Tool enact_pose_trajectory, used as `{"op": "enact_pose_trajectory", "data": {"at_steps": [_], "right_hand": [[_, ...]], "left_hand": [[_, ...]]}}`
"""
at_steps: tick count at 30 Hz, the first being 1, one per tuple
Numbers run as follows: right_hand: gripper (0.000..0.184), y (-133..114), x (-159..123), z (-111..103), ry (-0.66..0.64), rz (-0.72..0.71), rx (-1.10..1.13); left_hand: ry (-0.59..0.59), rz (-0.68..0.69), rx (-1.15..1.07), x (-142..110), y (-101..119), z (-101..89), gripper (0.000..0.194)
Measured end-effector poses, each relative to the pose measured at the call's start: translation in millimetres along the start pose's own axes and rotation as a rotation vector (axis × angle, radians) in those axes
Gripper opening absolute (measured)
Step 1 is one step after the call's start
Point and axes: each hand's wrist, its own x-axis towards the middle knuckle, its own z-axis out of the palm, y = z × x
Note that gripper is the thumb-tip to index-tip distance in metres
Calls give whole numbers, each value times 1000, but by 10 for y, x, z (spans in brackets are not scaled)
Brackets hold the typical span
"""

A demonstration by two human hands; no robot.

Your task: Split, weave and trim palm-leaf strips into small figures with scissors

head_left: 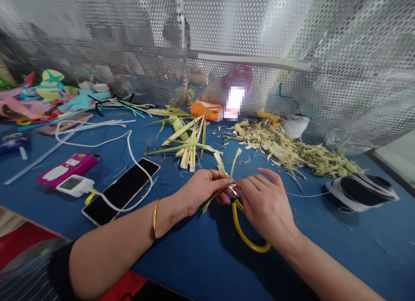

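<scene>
My left hand [207,184], with a gold bangle at its wrist, is closed on pale green plant strips [235,162]. One strip end sticks up past the fingers and a darker end points down to the left. Close against it, my right hand [266,201] is closed at a pair of scissors with yellow handles [248,240]. A handle loop hangs below the palm, and the metal near the pivot shows between the two hands. The right fingertips are partly hidden, so whether they also pinch the strip is unclear.
Cut strips [188,152] lie ahead, with a heap of plant scraps [292,147] to their right. A black spool of white thread [359,190] stands right. At left are a phone [123,188], a white cable [129,141] and a magenta device [68,169]. Perforated sheeting [243,28] bounds the back.
</scene>
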Motion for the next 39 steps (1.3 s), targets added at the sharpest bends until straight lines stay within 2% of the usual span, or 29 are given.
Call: {"op": "enact_pose_trajectory", "data": {"at_steps": [7,14,18,20,22,24,25,27,30,33,36,39], "right_hand": [[23,-106,-16,-20,-15,-62,3],[21,-115,-14,-46,-2,-19,-9],[21,-48,2,-23,9,-18,136],[20,33,3,8,59,75,274],[16,120,5,26,141,242,379],[13,183,15,13,220,345,431],[17,201,24,-5,250,344,444],[25,216,47,-50,269,257,469],[25,223,81,-94,221,91,508],[21,232,101,-87,146,12,555],[18,222,107,-69,86,34,604],[14,185,107,-62,35,131,666]], "left_hand": [[69,151,174,-9,-43,47,8],[88,270,158,1,-63,12,21],[138,439,229,-50,18,20,25],[140,515,257,-88,64,31,25],[127,550,294,-123,97,41,23],[100,550,324,-143,111,43,21],[76,542,334,-146,111,40,21],[6,519,331,-139,98,27,22],[-117,453,254,-111,70,6,25],[-193,349,153,-87,53,-1,28],[-247,255,74,-73,42,-6,27],[-267,194,-15,-69,32,-22,29]]}}
